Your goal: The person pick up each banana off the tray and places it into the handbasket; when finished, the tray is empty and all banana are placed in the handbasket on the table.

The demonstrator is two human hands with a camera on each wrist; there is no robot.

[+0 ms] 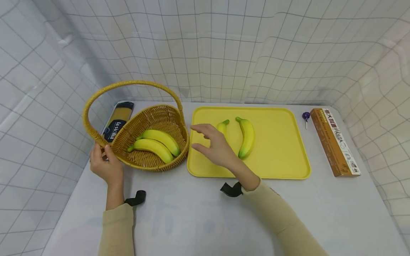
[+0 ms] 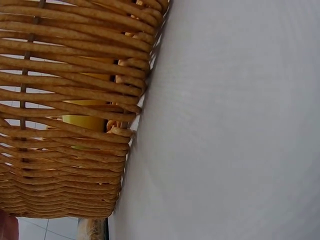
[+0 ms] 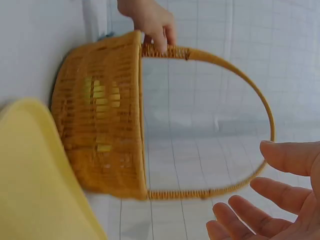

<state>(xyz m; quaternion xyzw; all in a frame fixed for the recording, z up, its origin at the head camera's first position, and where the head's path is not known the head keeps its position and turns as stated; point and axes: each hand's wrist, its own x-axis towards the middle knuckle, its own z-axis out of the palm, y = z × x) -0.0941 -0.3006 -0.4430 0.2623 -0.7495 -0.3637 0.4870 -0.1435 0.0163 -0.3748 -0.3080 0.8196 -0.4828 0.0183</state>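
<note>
Grips basket handle [image 1: 136,82] with left hand [image 1: 107,167] | holds right hand [image 1: 215,146] over tray [image 1: 277,142], fingers parted | bananas [image 1: 246,138]: two in basket [image 1: 171,113], two on tray

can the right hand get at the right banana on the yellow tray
Probably yes: the right hand looks empty and appears close to that banana in the head view; nothing lies on the fruit, though the hand points toward the basket.

Two beige sleeves [image 1: 117,227] end beside black wrist straps [image 1: 136,198].
</note>
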